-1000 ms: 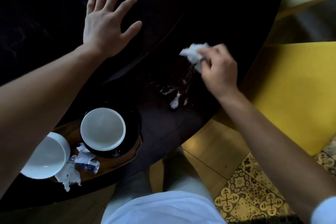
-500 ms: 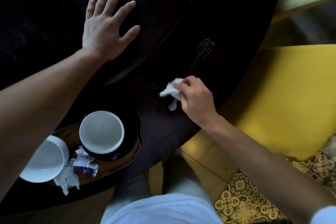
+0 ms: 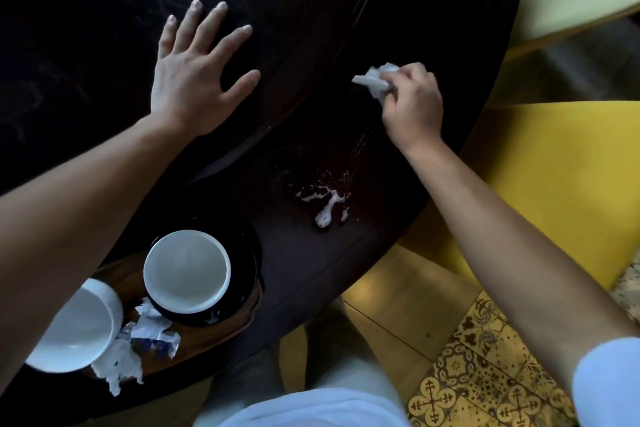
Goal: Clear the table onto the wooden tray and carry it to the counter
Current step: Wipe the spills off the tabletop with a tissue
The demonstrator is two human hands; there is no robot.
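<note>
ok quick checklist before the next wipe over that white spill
1. Tissue gripped in right hand: ok.
2. Spill gone from the table: not ok, white streaks remain near the edge.
3. Tissue over the spill: not ok, it is held farther in, away from the streaks.
4. Left hand braced flat on the table, fingers spread: ok.
5. Tray with two cups and wrappers out of the wiping path: ok, it sits to the left of the spill.
6. Tissue clean enough to soak up more: cannot tell.
</note>
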